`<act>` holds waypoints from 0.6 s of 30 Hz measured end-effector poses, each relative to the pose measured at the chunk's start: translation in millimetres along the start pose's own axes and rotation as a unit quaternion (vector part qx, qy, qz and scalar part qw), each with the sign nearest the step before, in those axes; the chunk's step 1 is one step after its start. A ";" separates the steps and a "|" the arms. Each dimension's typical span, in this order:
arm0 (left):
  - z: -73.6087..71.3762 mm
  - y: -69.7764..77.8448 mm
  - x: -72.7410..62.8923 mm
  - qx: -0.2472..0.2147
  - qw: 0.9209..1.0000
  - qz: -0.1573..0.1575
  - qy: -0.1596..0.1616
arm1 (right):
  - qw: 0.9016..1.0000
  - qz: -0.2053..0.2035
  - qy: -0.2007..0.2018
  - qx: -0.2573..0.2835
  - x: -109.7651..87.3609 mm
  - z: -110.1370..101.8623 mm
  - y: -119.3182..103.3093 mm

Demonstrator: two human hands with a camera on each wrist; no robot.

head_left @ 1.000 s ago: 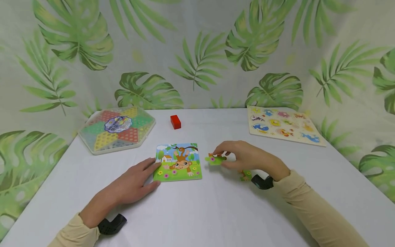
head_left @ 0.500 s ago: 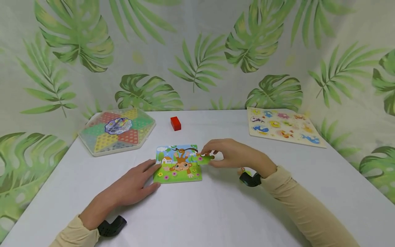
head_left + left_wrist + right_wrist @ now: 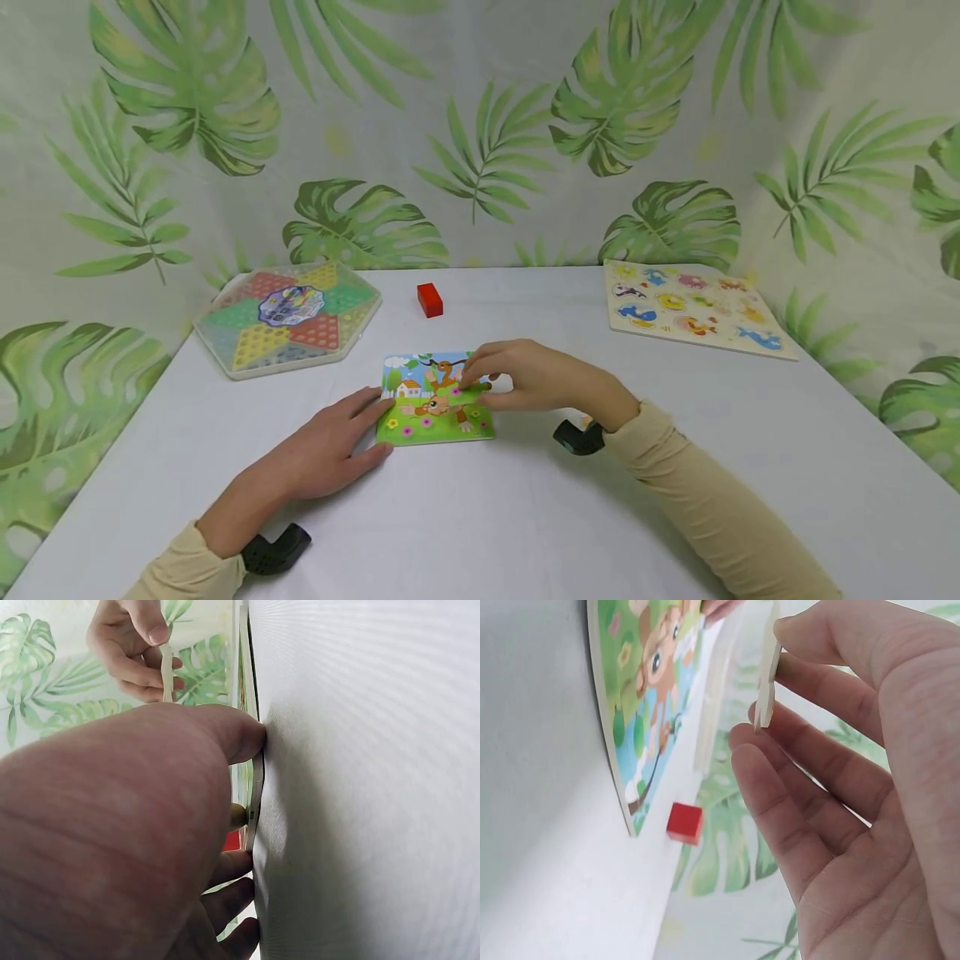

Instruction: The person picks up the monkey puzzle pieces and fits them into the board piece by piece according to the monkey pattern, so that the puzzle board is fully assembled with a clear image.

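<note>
A square monkey picture puzzle lies on the white table in front of me. Along its left edge rests my left hand, fingers extended and touching the border, thumb at the near left corner. My right hand pinches a green puzzle piece with a pink flower between thumb and fingers, over the right half of the puzzle. In the right wrist view the puzzle piece is seen edge-on, held apart from the puzzle's surface. The left wrist view also shows that piece raised.
A red block sits behind the puzzle. At the back left is a hexagonal board game box; at the back right, a sea-animal board. Another loose piece is mostly hidden by the right wrist.
My right hand has carried the green puzzle piece leftward, from beside the puzzle to above its right half. The left hand has stayed at the puzzle's left edge.
</note>
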State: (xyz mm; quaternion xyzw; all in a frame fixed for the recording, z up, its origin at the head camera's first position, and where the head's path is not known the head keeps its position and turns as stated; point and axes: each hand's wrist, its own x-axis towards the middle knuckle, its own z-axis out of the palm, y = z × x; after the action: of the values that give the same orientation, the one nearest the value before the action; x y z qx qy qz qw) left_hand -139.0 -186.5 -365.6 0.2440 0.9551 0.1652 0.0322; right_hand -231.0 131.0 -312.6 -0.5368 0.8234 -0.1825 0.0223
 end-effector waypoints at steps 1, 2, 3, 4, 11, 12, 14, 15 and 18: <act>0.3 0.0 -0.3 0.000 1.000 0.000 0.000 | 1.000 -0.001 -0.003 -0.003 2.0 2.0 -0.5; 0.5 0.0 -0.7 0.000 1.000 0.001 0.000 | 1.000 -0.002 -0.006 -0.005 3.8 4.0 -0.8; 0.7 0.0 -1.0 0.000 1.000 0.002 0.000 | 1.000 -0.004 -0.009 -0.009 5.5 6.0 -0.9; 0.9 -0.1 -1.3 0.000 1.000 0.003 0.000 | 1.000 -0.005 -0.012 -0.012 6.9 7.9 -1.3; 0.4 -0.1 0.0 0.006 1.000 0.007 0.006 | 1.000 -0.006 -0.019 -0.012 11.1 16.0 -7.7; 0.2 -0.1 0.2 0.007 1.000 0.009 0.007 | 1.000 -0.006 -0.021 -0.012 11.7 17.6 -8.1; 0.1 -0.1 0.5 0.008 1.000 0.010 0.009 | 1.000 -0.002 -0.025 -0.017 12.8 20.9 -8.8; 0.2 -0.1 0.6 0.008 1.000 0.011 0.010 | 0.999 -0.001 -0.027 -0.019 13.3 23.0 -8.6; 0.2 0.1 0.9 0.011 1.000 0.011 0.012 | 0.999 0.001 -0.028 -0.025 14.7 28.3 -9.0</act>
State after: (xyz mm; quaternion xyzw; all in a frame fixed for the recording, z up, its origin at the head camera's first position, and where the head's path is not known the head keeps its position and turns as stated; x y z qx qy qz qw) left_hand -139.7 -185.9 -365.7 0.2528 0.9545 0.1575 0.0164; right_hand -222.7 106.8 -333.7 -0.5417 0.8270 -0.1470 0.0324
